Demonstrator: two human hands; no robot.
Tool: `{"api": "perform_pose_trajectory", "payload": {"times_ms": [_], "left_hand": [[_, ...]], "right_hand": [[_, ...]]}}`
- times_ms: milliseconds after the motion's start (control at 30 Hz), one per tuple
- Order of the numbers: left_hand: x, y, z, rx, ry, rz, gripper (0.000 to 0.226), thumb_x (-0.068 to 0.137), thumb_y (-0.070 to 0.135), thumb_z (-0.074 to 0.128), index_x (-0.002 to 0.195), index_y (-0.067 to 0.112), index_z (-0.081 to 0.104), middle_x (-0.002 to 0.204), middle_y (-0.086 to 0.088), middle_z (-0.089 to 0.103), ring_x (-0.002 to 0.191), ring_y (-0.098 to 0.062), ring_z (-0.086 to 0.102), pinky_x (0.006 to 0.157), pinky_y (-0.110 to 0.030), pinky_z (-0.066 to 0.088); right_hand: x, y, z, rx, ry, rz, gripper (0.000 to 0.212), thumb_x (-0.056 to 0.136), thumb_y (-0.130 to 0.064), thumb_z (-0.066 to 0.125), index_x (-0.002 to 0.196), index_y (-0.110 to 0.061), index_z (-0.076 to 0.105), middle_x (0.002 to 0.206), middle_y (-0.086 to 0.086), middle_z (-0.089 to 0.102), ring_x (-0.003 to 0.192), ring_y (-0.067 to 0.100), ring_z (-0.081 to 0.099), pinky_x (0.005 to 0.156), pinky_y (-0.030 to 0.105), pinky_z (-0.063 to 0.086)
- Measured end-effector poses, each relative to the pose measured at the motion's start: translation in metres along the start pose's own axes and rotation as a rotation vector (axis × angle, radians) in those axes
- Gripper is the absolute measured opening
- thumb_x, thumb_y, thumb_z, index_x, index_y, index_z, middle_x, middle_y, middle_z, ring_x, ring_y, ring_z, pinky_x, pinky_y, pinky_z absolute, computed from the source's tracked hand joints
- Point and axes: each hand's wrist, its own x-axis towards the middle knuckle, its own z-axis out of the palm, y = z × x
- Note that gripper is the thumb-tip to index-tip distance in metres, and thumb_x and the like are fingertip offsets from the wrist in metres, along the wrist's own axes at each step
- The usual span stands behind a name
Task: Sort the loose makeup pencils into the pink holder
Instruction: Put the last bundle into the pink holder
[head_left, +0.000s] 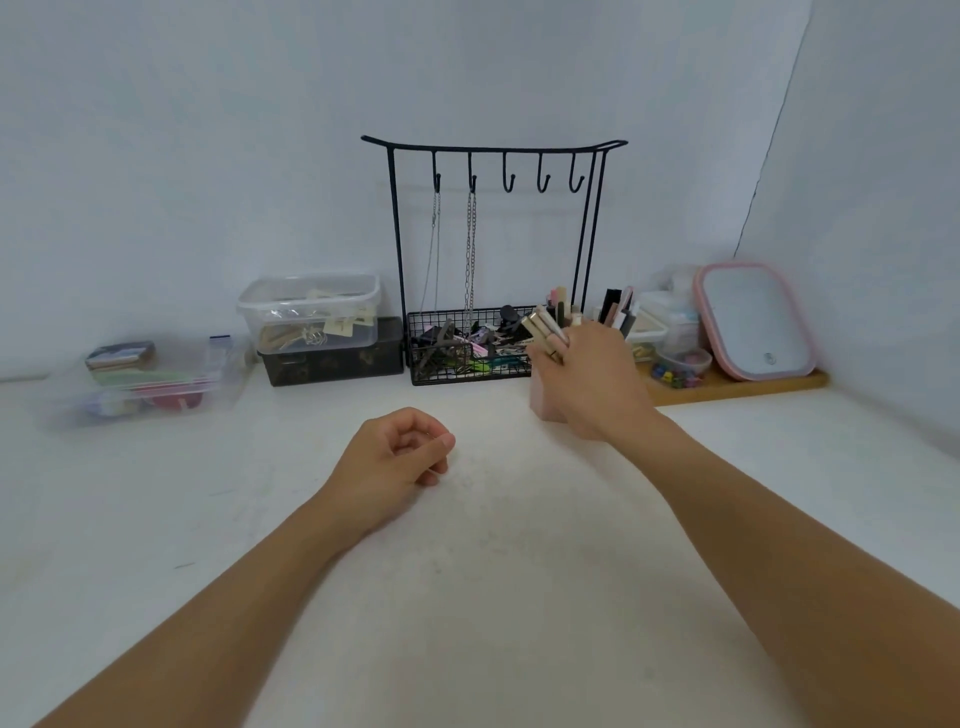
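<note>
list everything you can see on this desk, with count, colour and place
black wire jewellery stand with basket: one, black, centre back
hanging chains: two, silver, left two hooks
clear plastic lidded box: one, clear, on dark patterned box
shallow clear plastic tray: one, clear, far left
pink-framed mirror: one, pink, far right, leaning on wooden board
small clear bowl of beads: one, clear, on the board
pink holder: one, pink, under right hand
makeup pencils: several, beige, at the holder
white table: one, white
hands: left hand curled, empty; right hand on pencils
</note>
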Motion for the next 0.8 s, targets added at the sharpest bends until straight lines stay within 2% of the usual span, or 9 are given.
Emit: {"api": "perform_pose_trajectory", "payload": {"times_ms": [67,167,300,400,467,533,633,733,800], "left_hand": [[0.000,0.001,0.000,-0.002,-0.005,-0.001,0.005,0.094,0.011,0.070,0.092,0.006,0.070,0.073,-0.011,0.071,0.066,-0.016,0.066,0.068,-0.028,0.057],[0.000,0.000,0.000,-0.001,-0.011,-0.004,0.005,0.094,0.012,0.070,0.093,0.007,0.071,0.072,-0.010,0.072,0.068,-0.018,0.065,0.070,-0.030,0.058],[-0.001,0.001,0.000,0.006,-0.005,-0.003,0.004,0.094,0.012,0.070,0.093,0.008,0.071,0.071,-0.009,0.072,0.067,-0.019,0.065,0.067,-0.027,0.057],[-0.001,0.002,0.002,-0.023,0.026,-0.002,0.006,0.091,0.010,0.073,0.096,0.007,0.070,0.077,-0.011,0.069,0.070,-0.019,0.064,0.064,-0.027,0.057],[0.001,-0.002,0.001,-0.040,0.080,0.007,0.019,0.087,0.011,0.078,0.104,0.012,0.067,0.090,-0.007,0.068,0.078,-0.021,0.065,0.068,-0.033,0.058],[0.004,-0.004,-0.001,0.017,0.145,0.031,0.041,0.082,0.017,0.083,0.118,0.021,0.063,0.108,-0.001,0.065,0.095,-0.020,0.067,0.079,-0.035,0.059],[0.003,-0.002,-0.003,0.130,0.208,0.058,0.080,0.078,0.027,0.087,0.146,0.029,0.044,0.134,0.009,0.053,0.119,-0.012,0.056,0.092,-0.025,0.049],[0.004,-0.002,-0.005,0.085,0.178,0.063,0.110,0.071,0.037,0.091,0.158,0.031,0.024,0.149,0.014,0.043,0.132,-0.010,0.044,0.105,-0.035,0.043],[0.003,-0.004,-0.008,-0.028,0.147,0.074,0.116,0.066,0.043,0.093,0.158,0.034,0.022,0.147,0.013,0.050,0.130,-0.013,0.054,0.102,-0.044,0.051]], "right_hand": [[0.006,0.004,-0.012,-0.018,-0.006,0.065,0.038,0.098,-0.035,0.055,0.065,-0.017,0.049,0.063,0.002,0.052,0.059,0.023,0.054,0.051,0.032,0.041],[0.003,0.013,-0.025,-0.151,-0.070,0.113,0.034,0.097,-0.033,0.054,0.069,-0.015,0.046,0.063,-0.002,0.045,0.059,0.020,0.050,0.047,0.029,0.031],[-0.011,0.009,-0.019,-0.167,-0.277,0.113,0.034,0.093,-0.022,0.052,0.062,-0.015,0.039,0.060,0.001,0.044,0.057,0.020,0.048,0.046,0.028,0.027],[-0.011,0.005,-0.016,-0.127,-0.303,0.085,0.034,0.090,-0.025,0.056,0.060,-0.015,0.043,0.060,0.000,0.045,0.053,0.015,0.044,0.046,0.027,0.027],[-0.010,-0.002,-0.012,-0.090,-0.327,0.076,0.034,0.088,-0.024,0.058,0.059,-0.015,0.042,0.058,0.001,0.044,0.052,0.015,0.042,0.046,0.027,0.028],[-0.013,-0.011,-0.007,-0.063,-0.375,0.033,0.033,0.088,-0.025,0.057,0.059,-0.013,0.044,0.059,0.005,0.047,0.053,0.020,0.045,0.046,0.030,0.033],[-0.018,-0.030,-0.003,0.064,-0.493,-0.021,0.026,0.089,-0.024,0.061,0.075,-0.002,0.063,0.068,0.017,0.066,0.057,0.029,0.061,0.056,0.039,0.052],[-0.022,-0.044,0.000,0.284,-0.644,-0.041,0.024,0.089,-0.025,0.069,0.084,-0.002,0.066,0.068,0.014,0.066,0.051,0.021,0.061,0.056,0.033,0.053],[-0.018,-0.048,-0.002,0.381,-0.705,-0.046,0.028,0.089,-0.029,0.073,0.088,-0.001,0.069,0.065,0.009,0.067,0.048,0.016,0.059,0.055,0.030,0.053]]}}
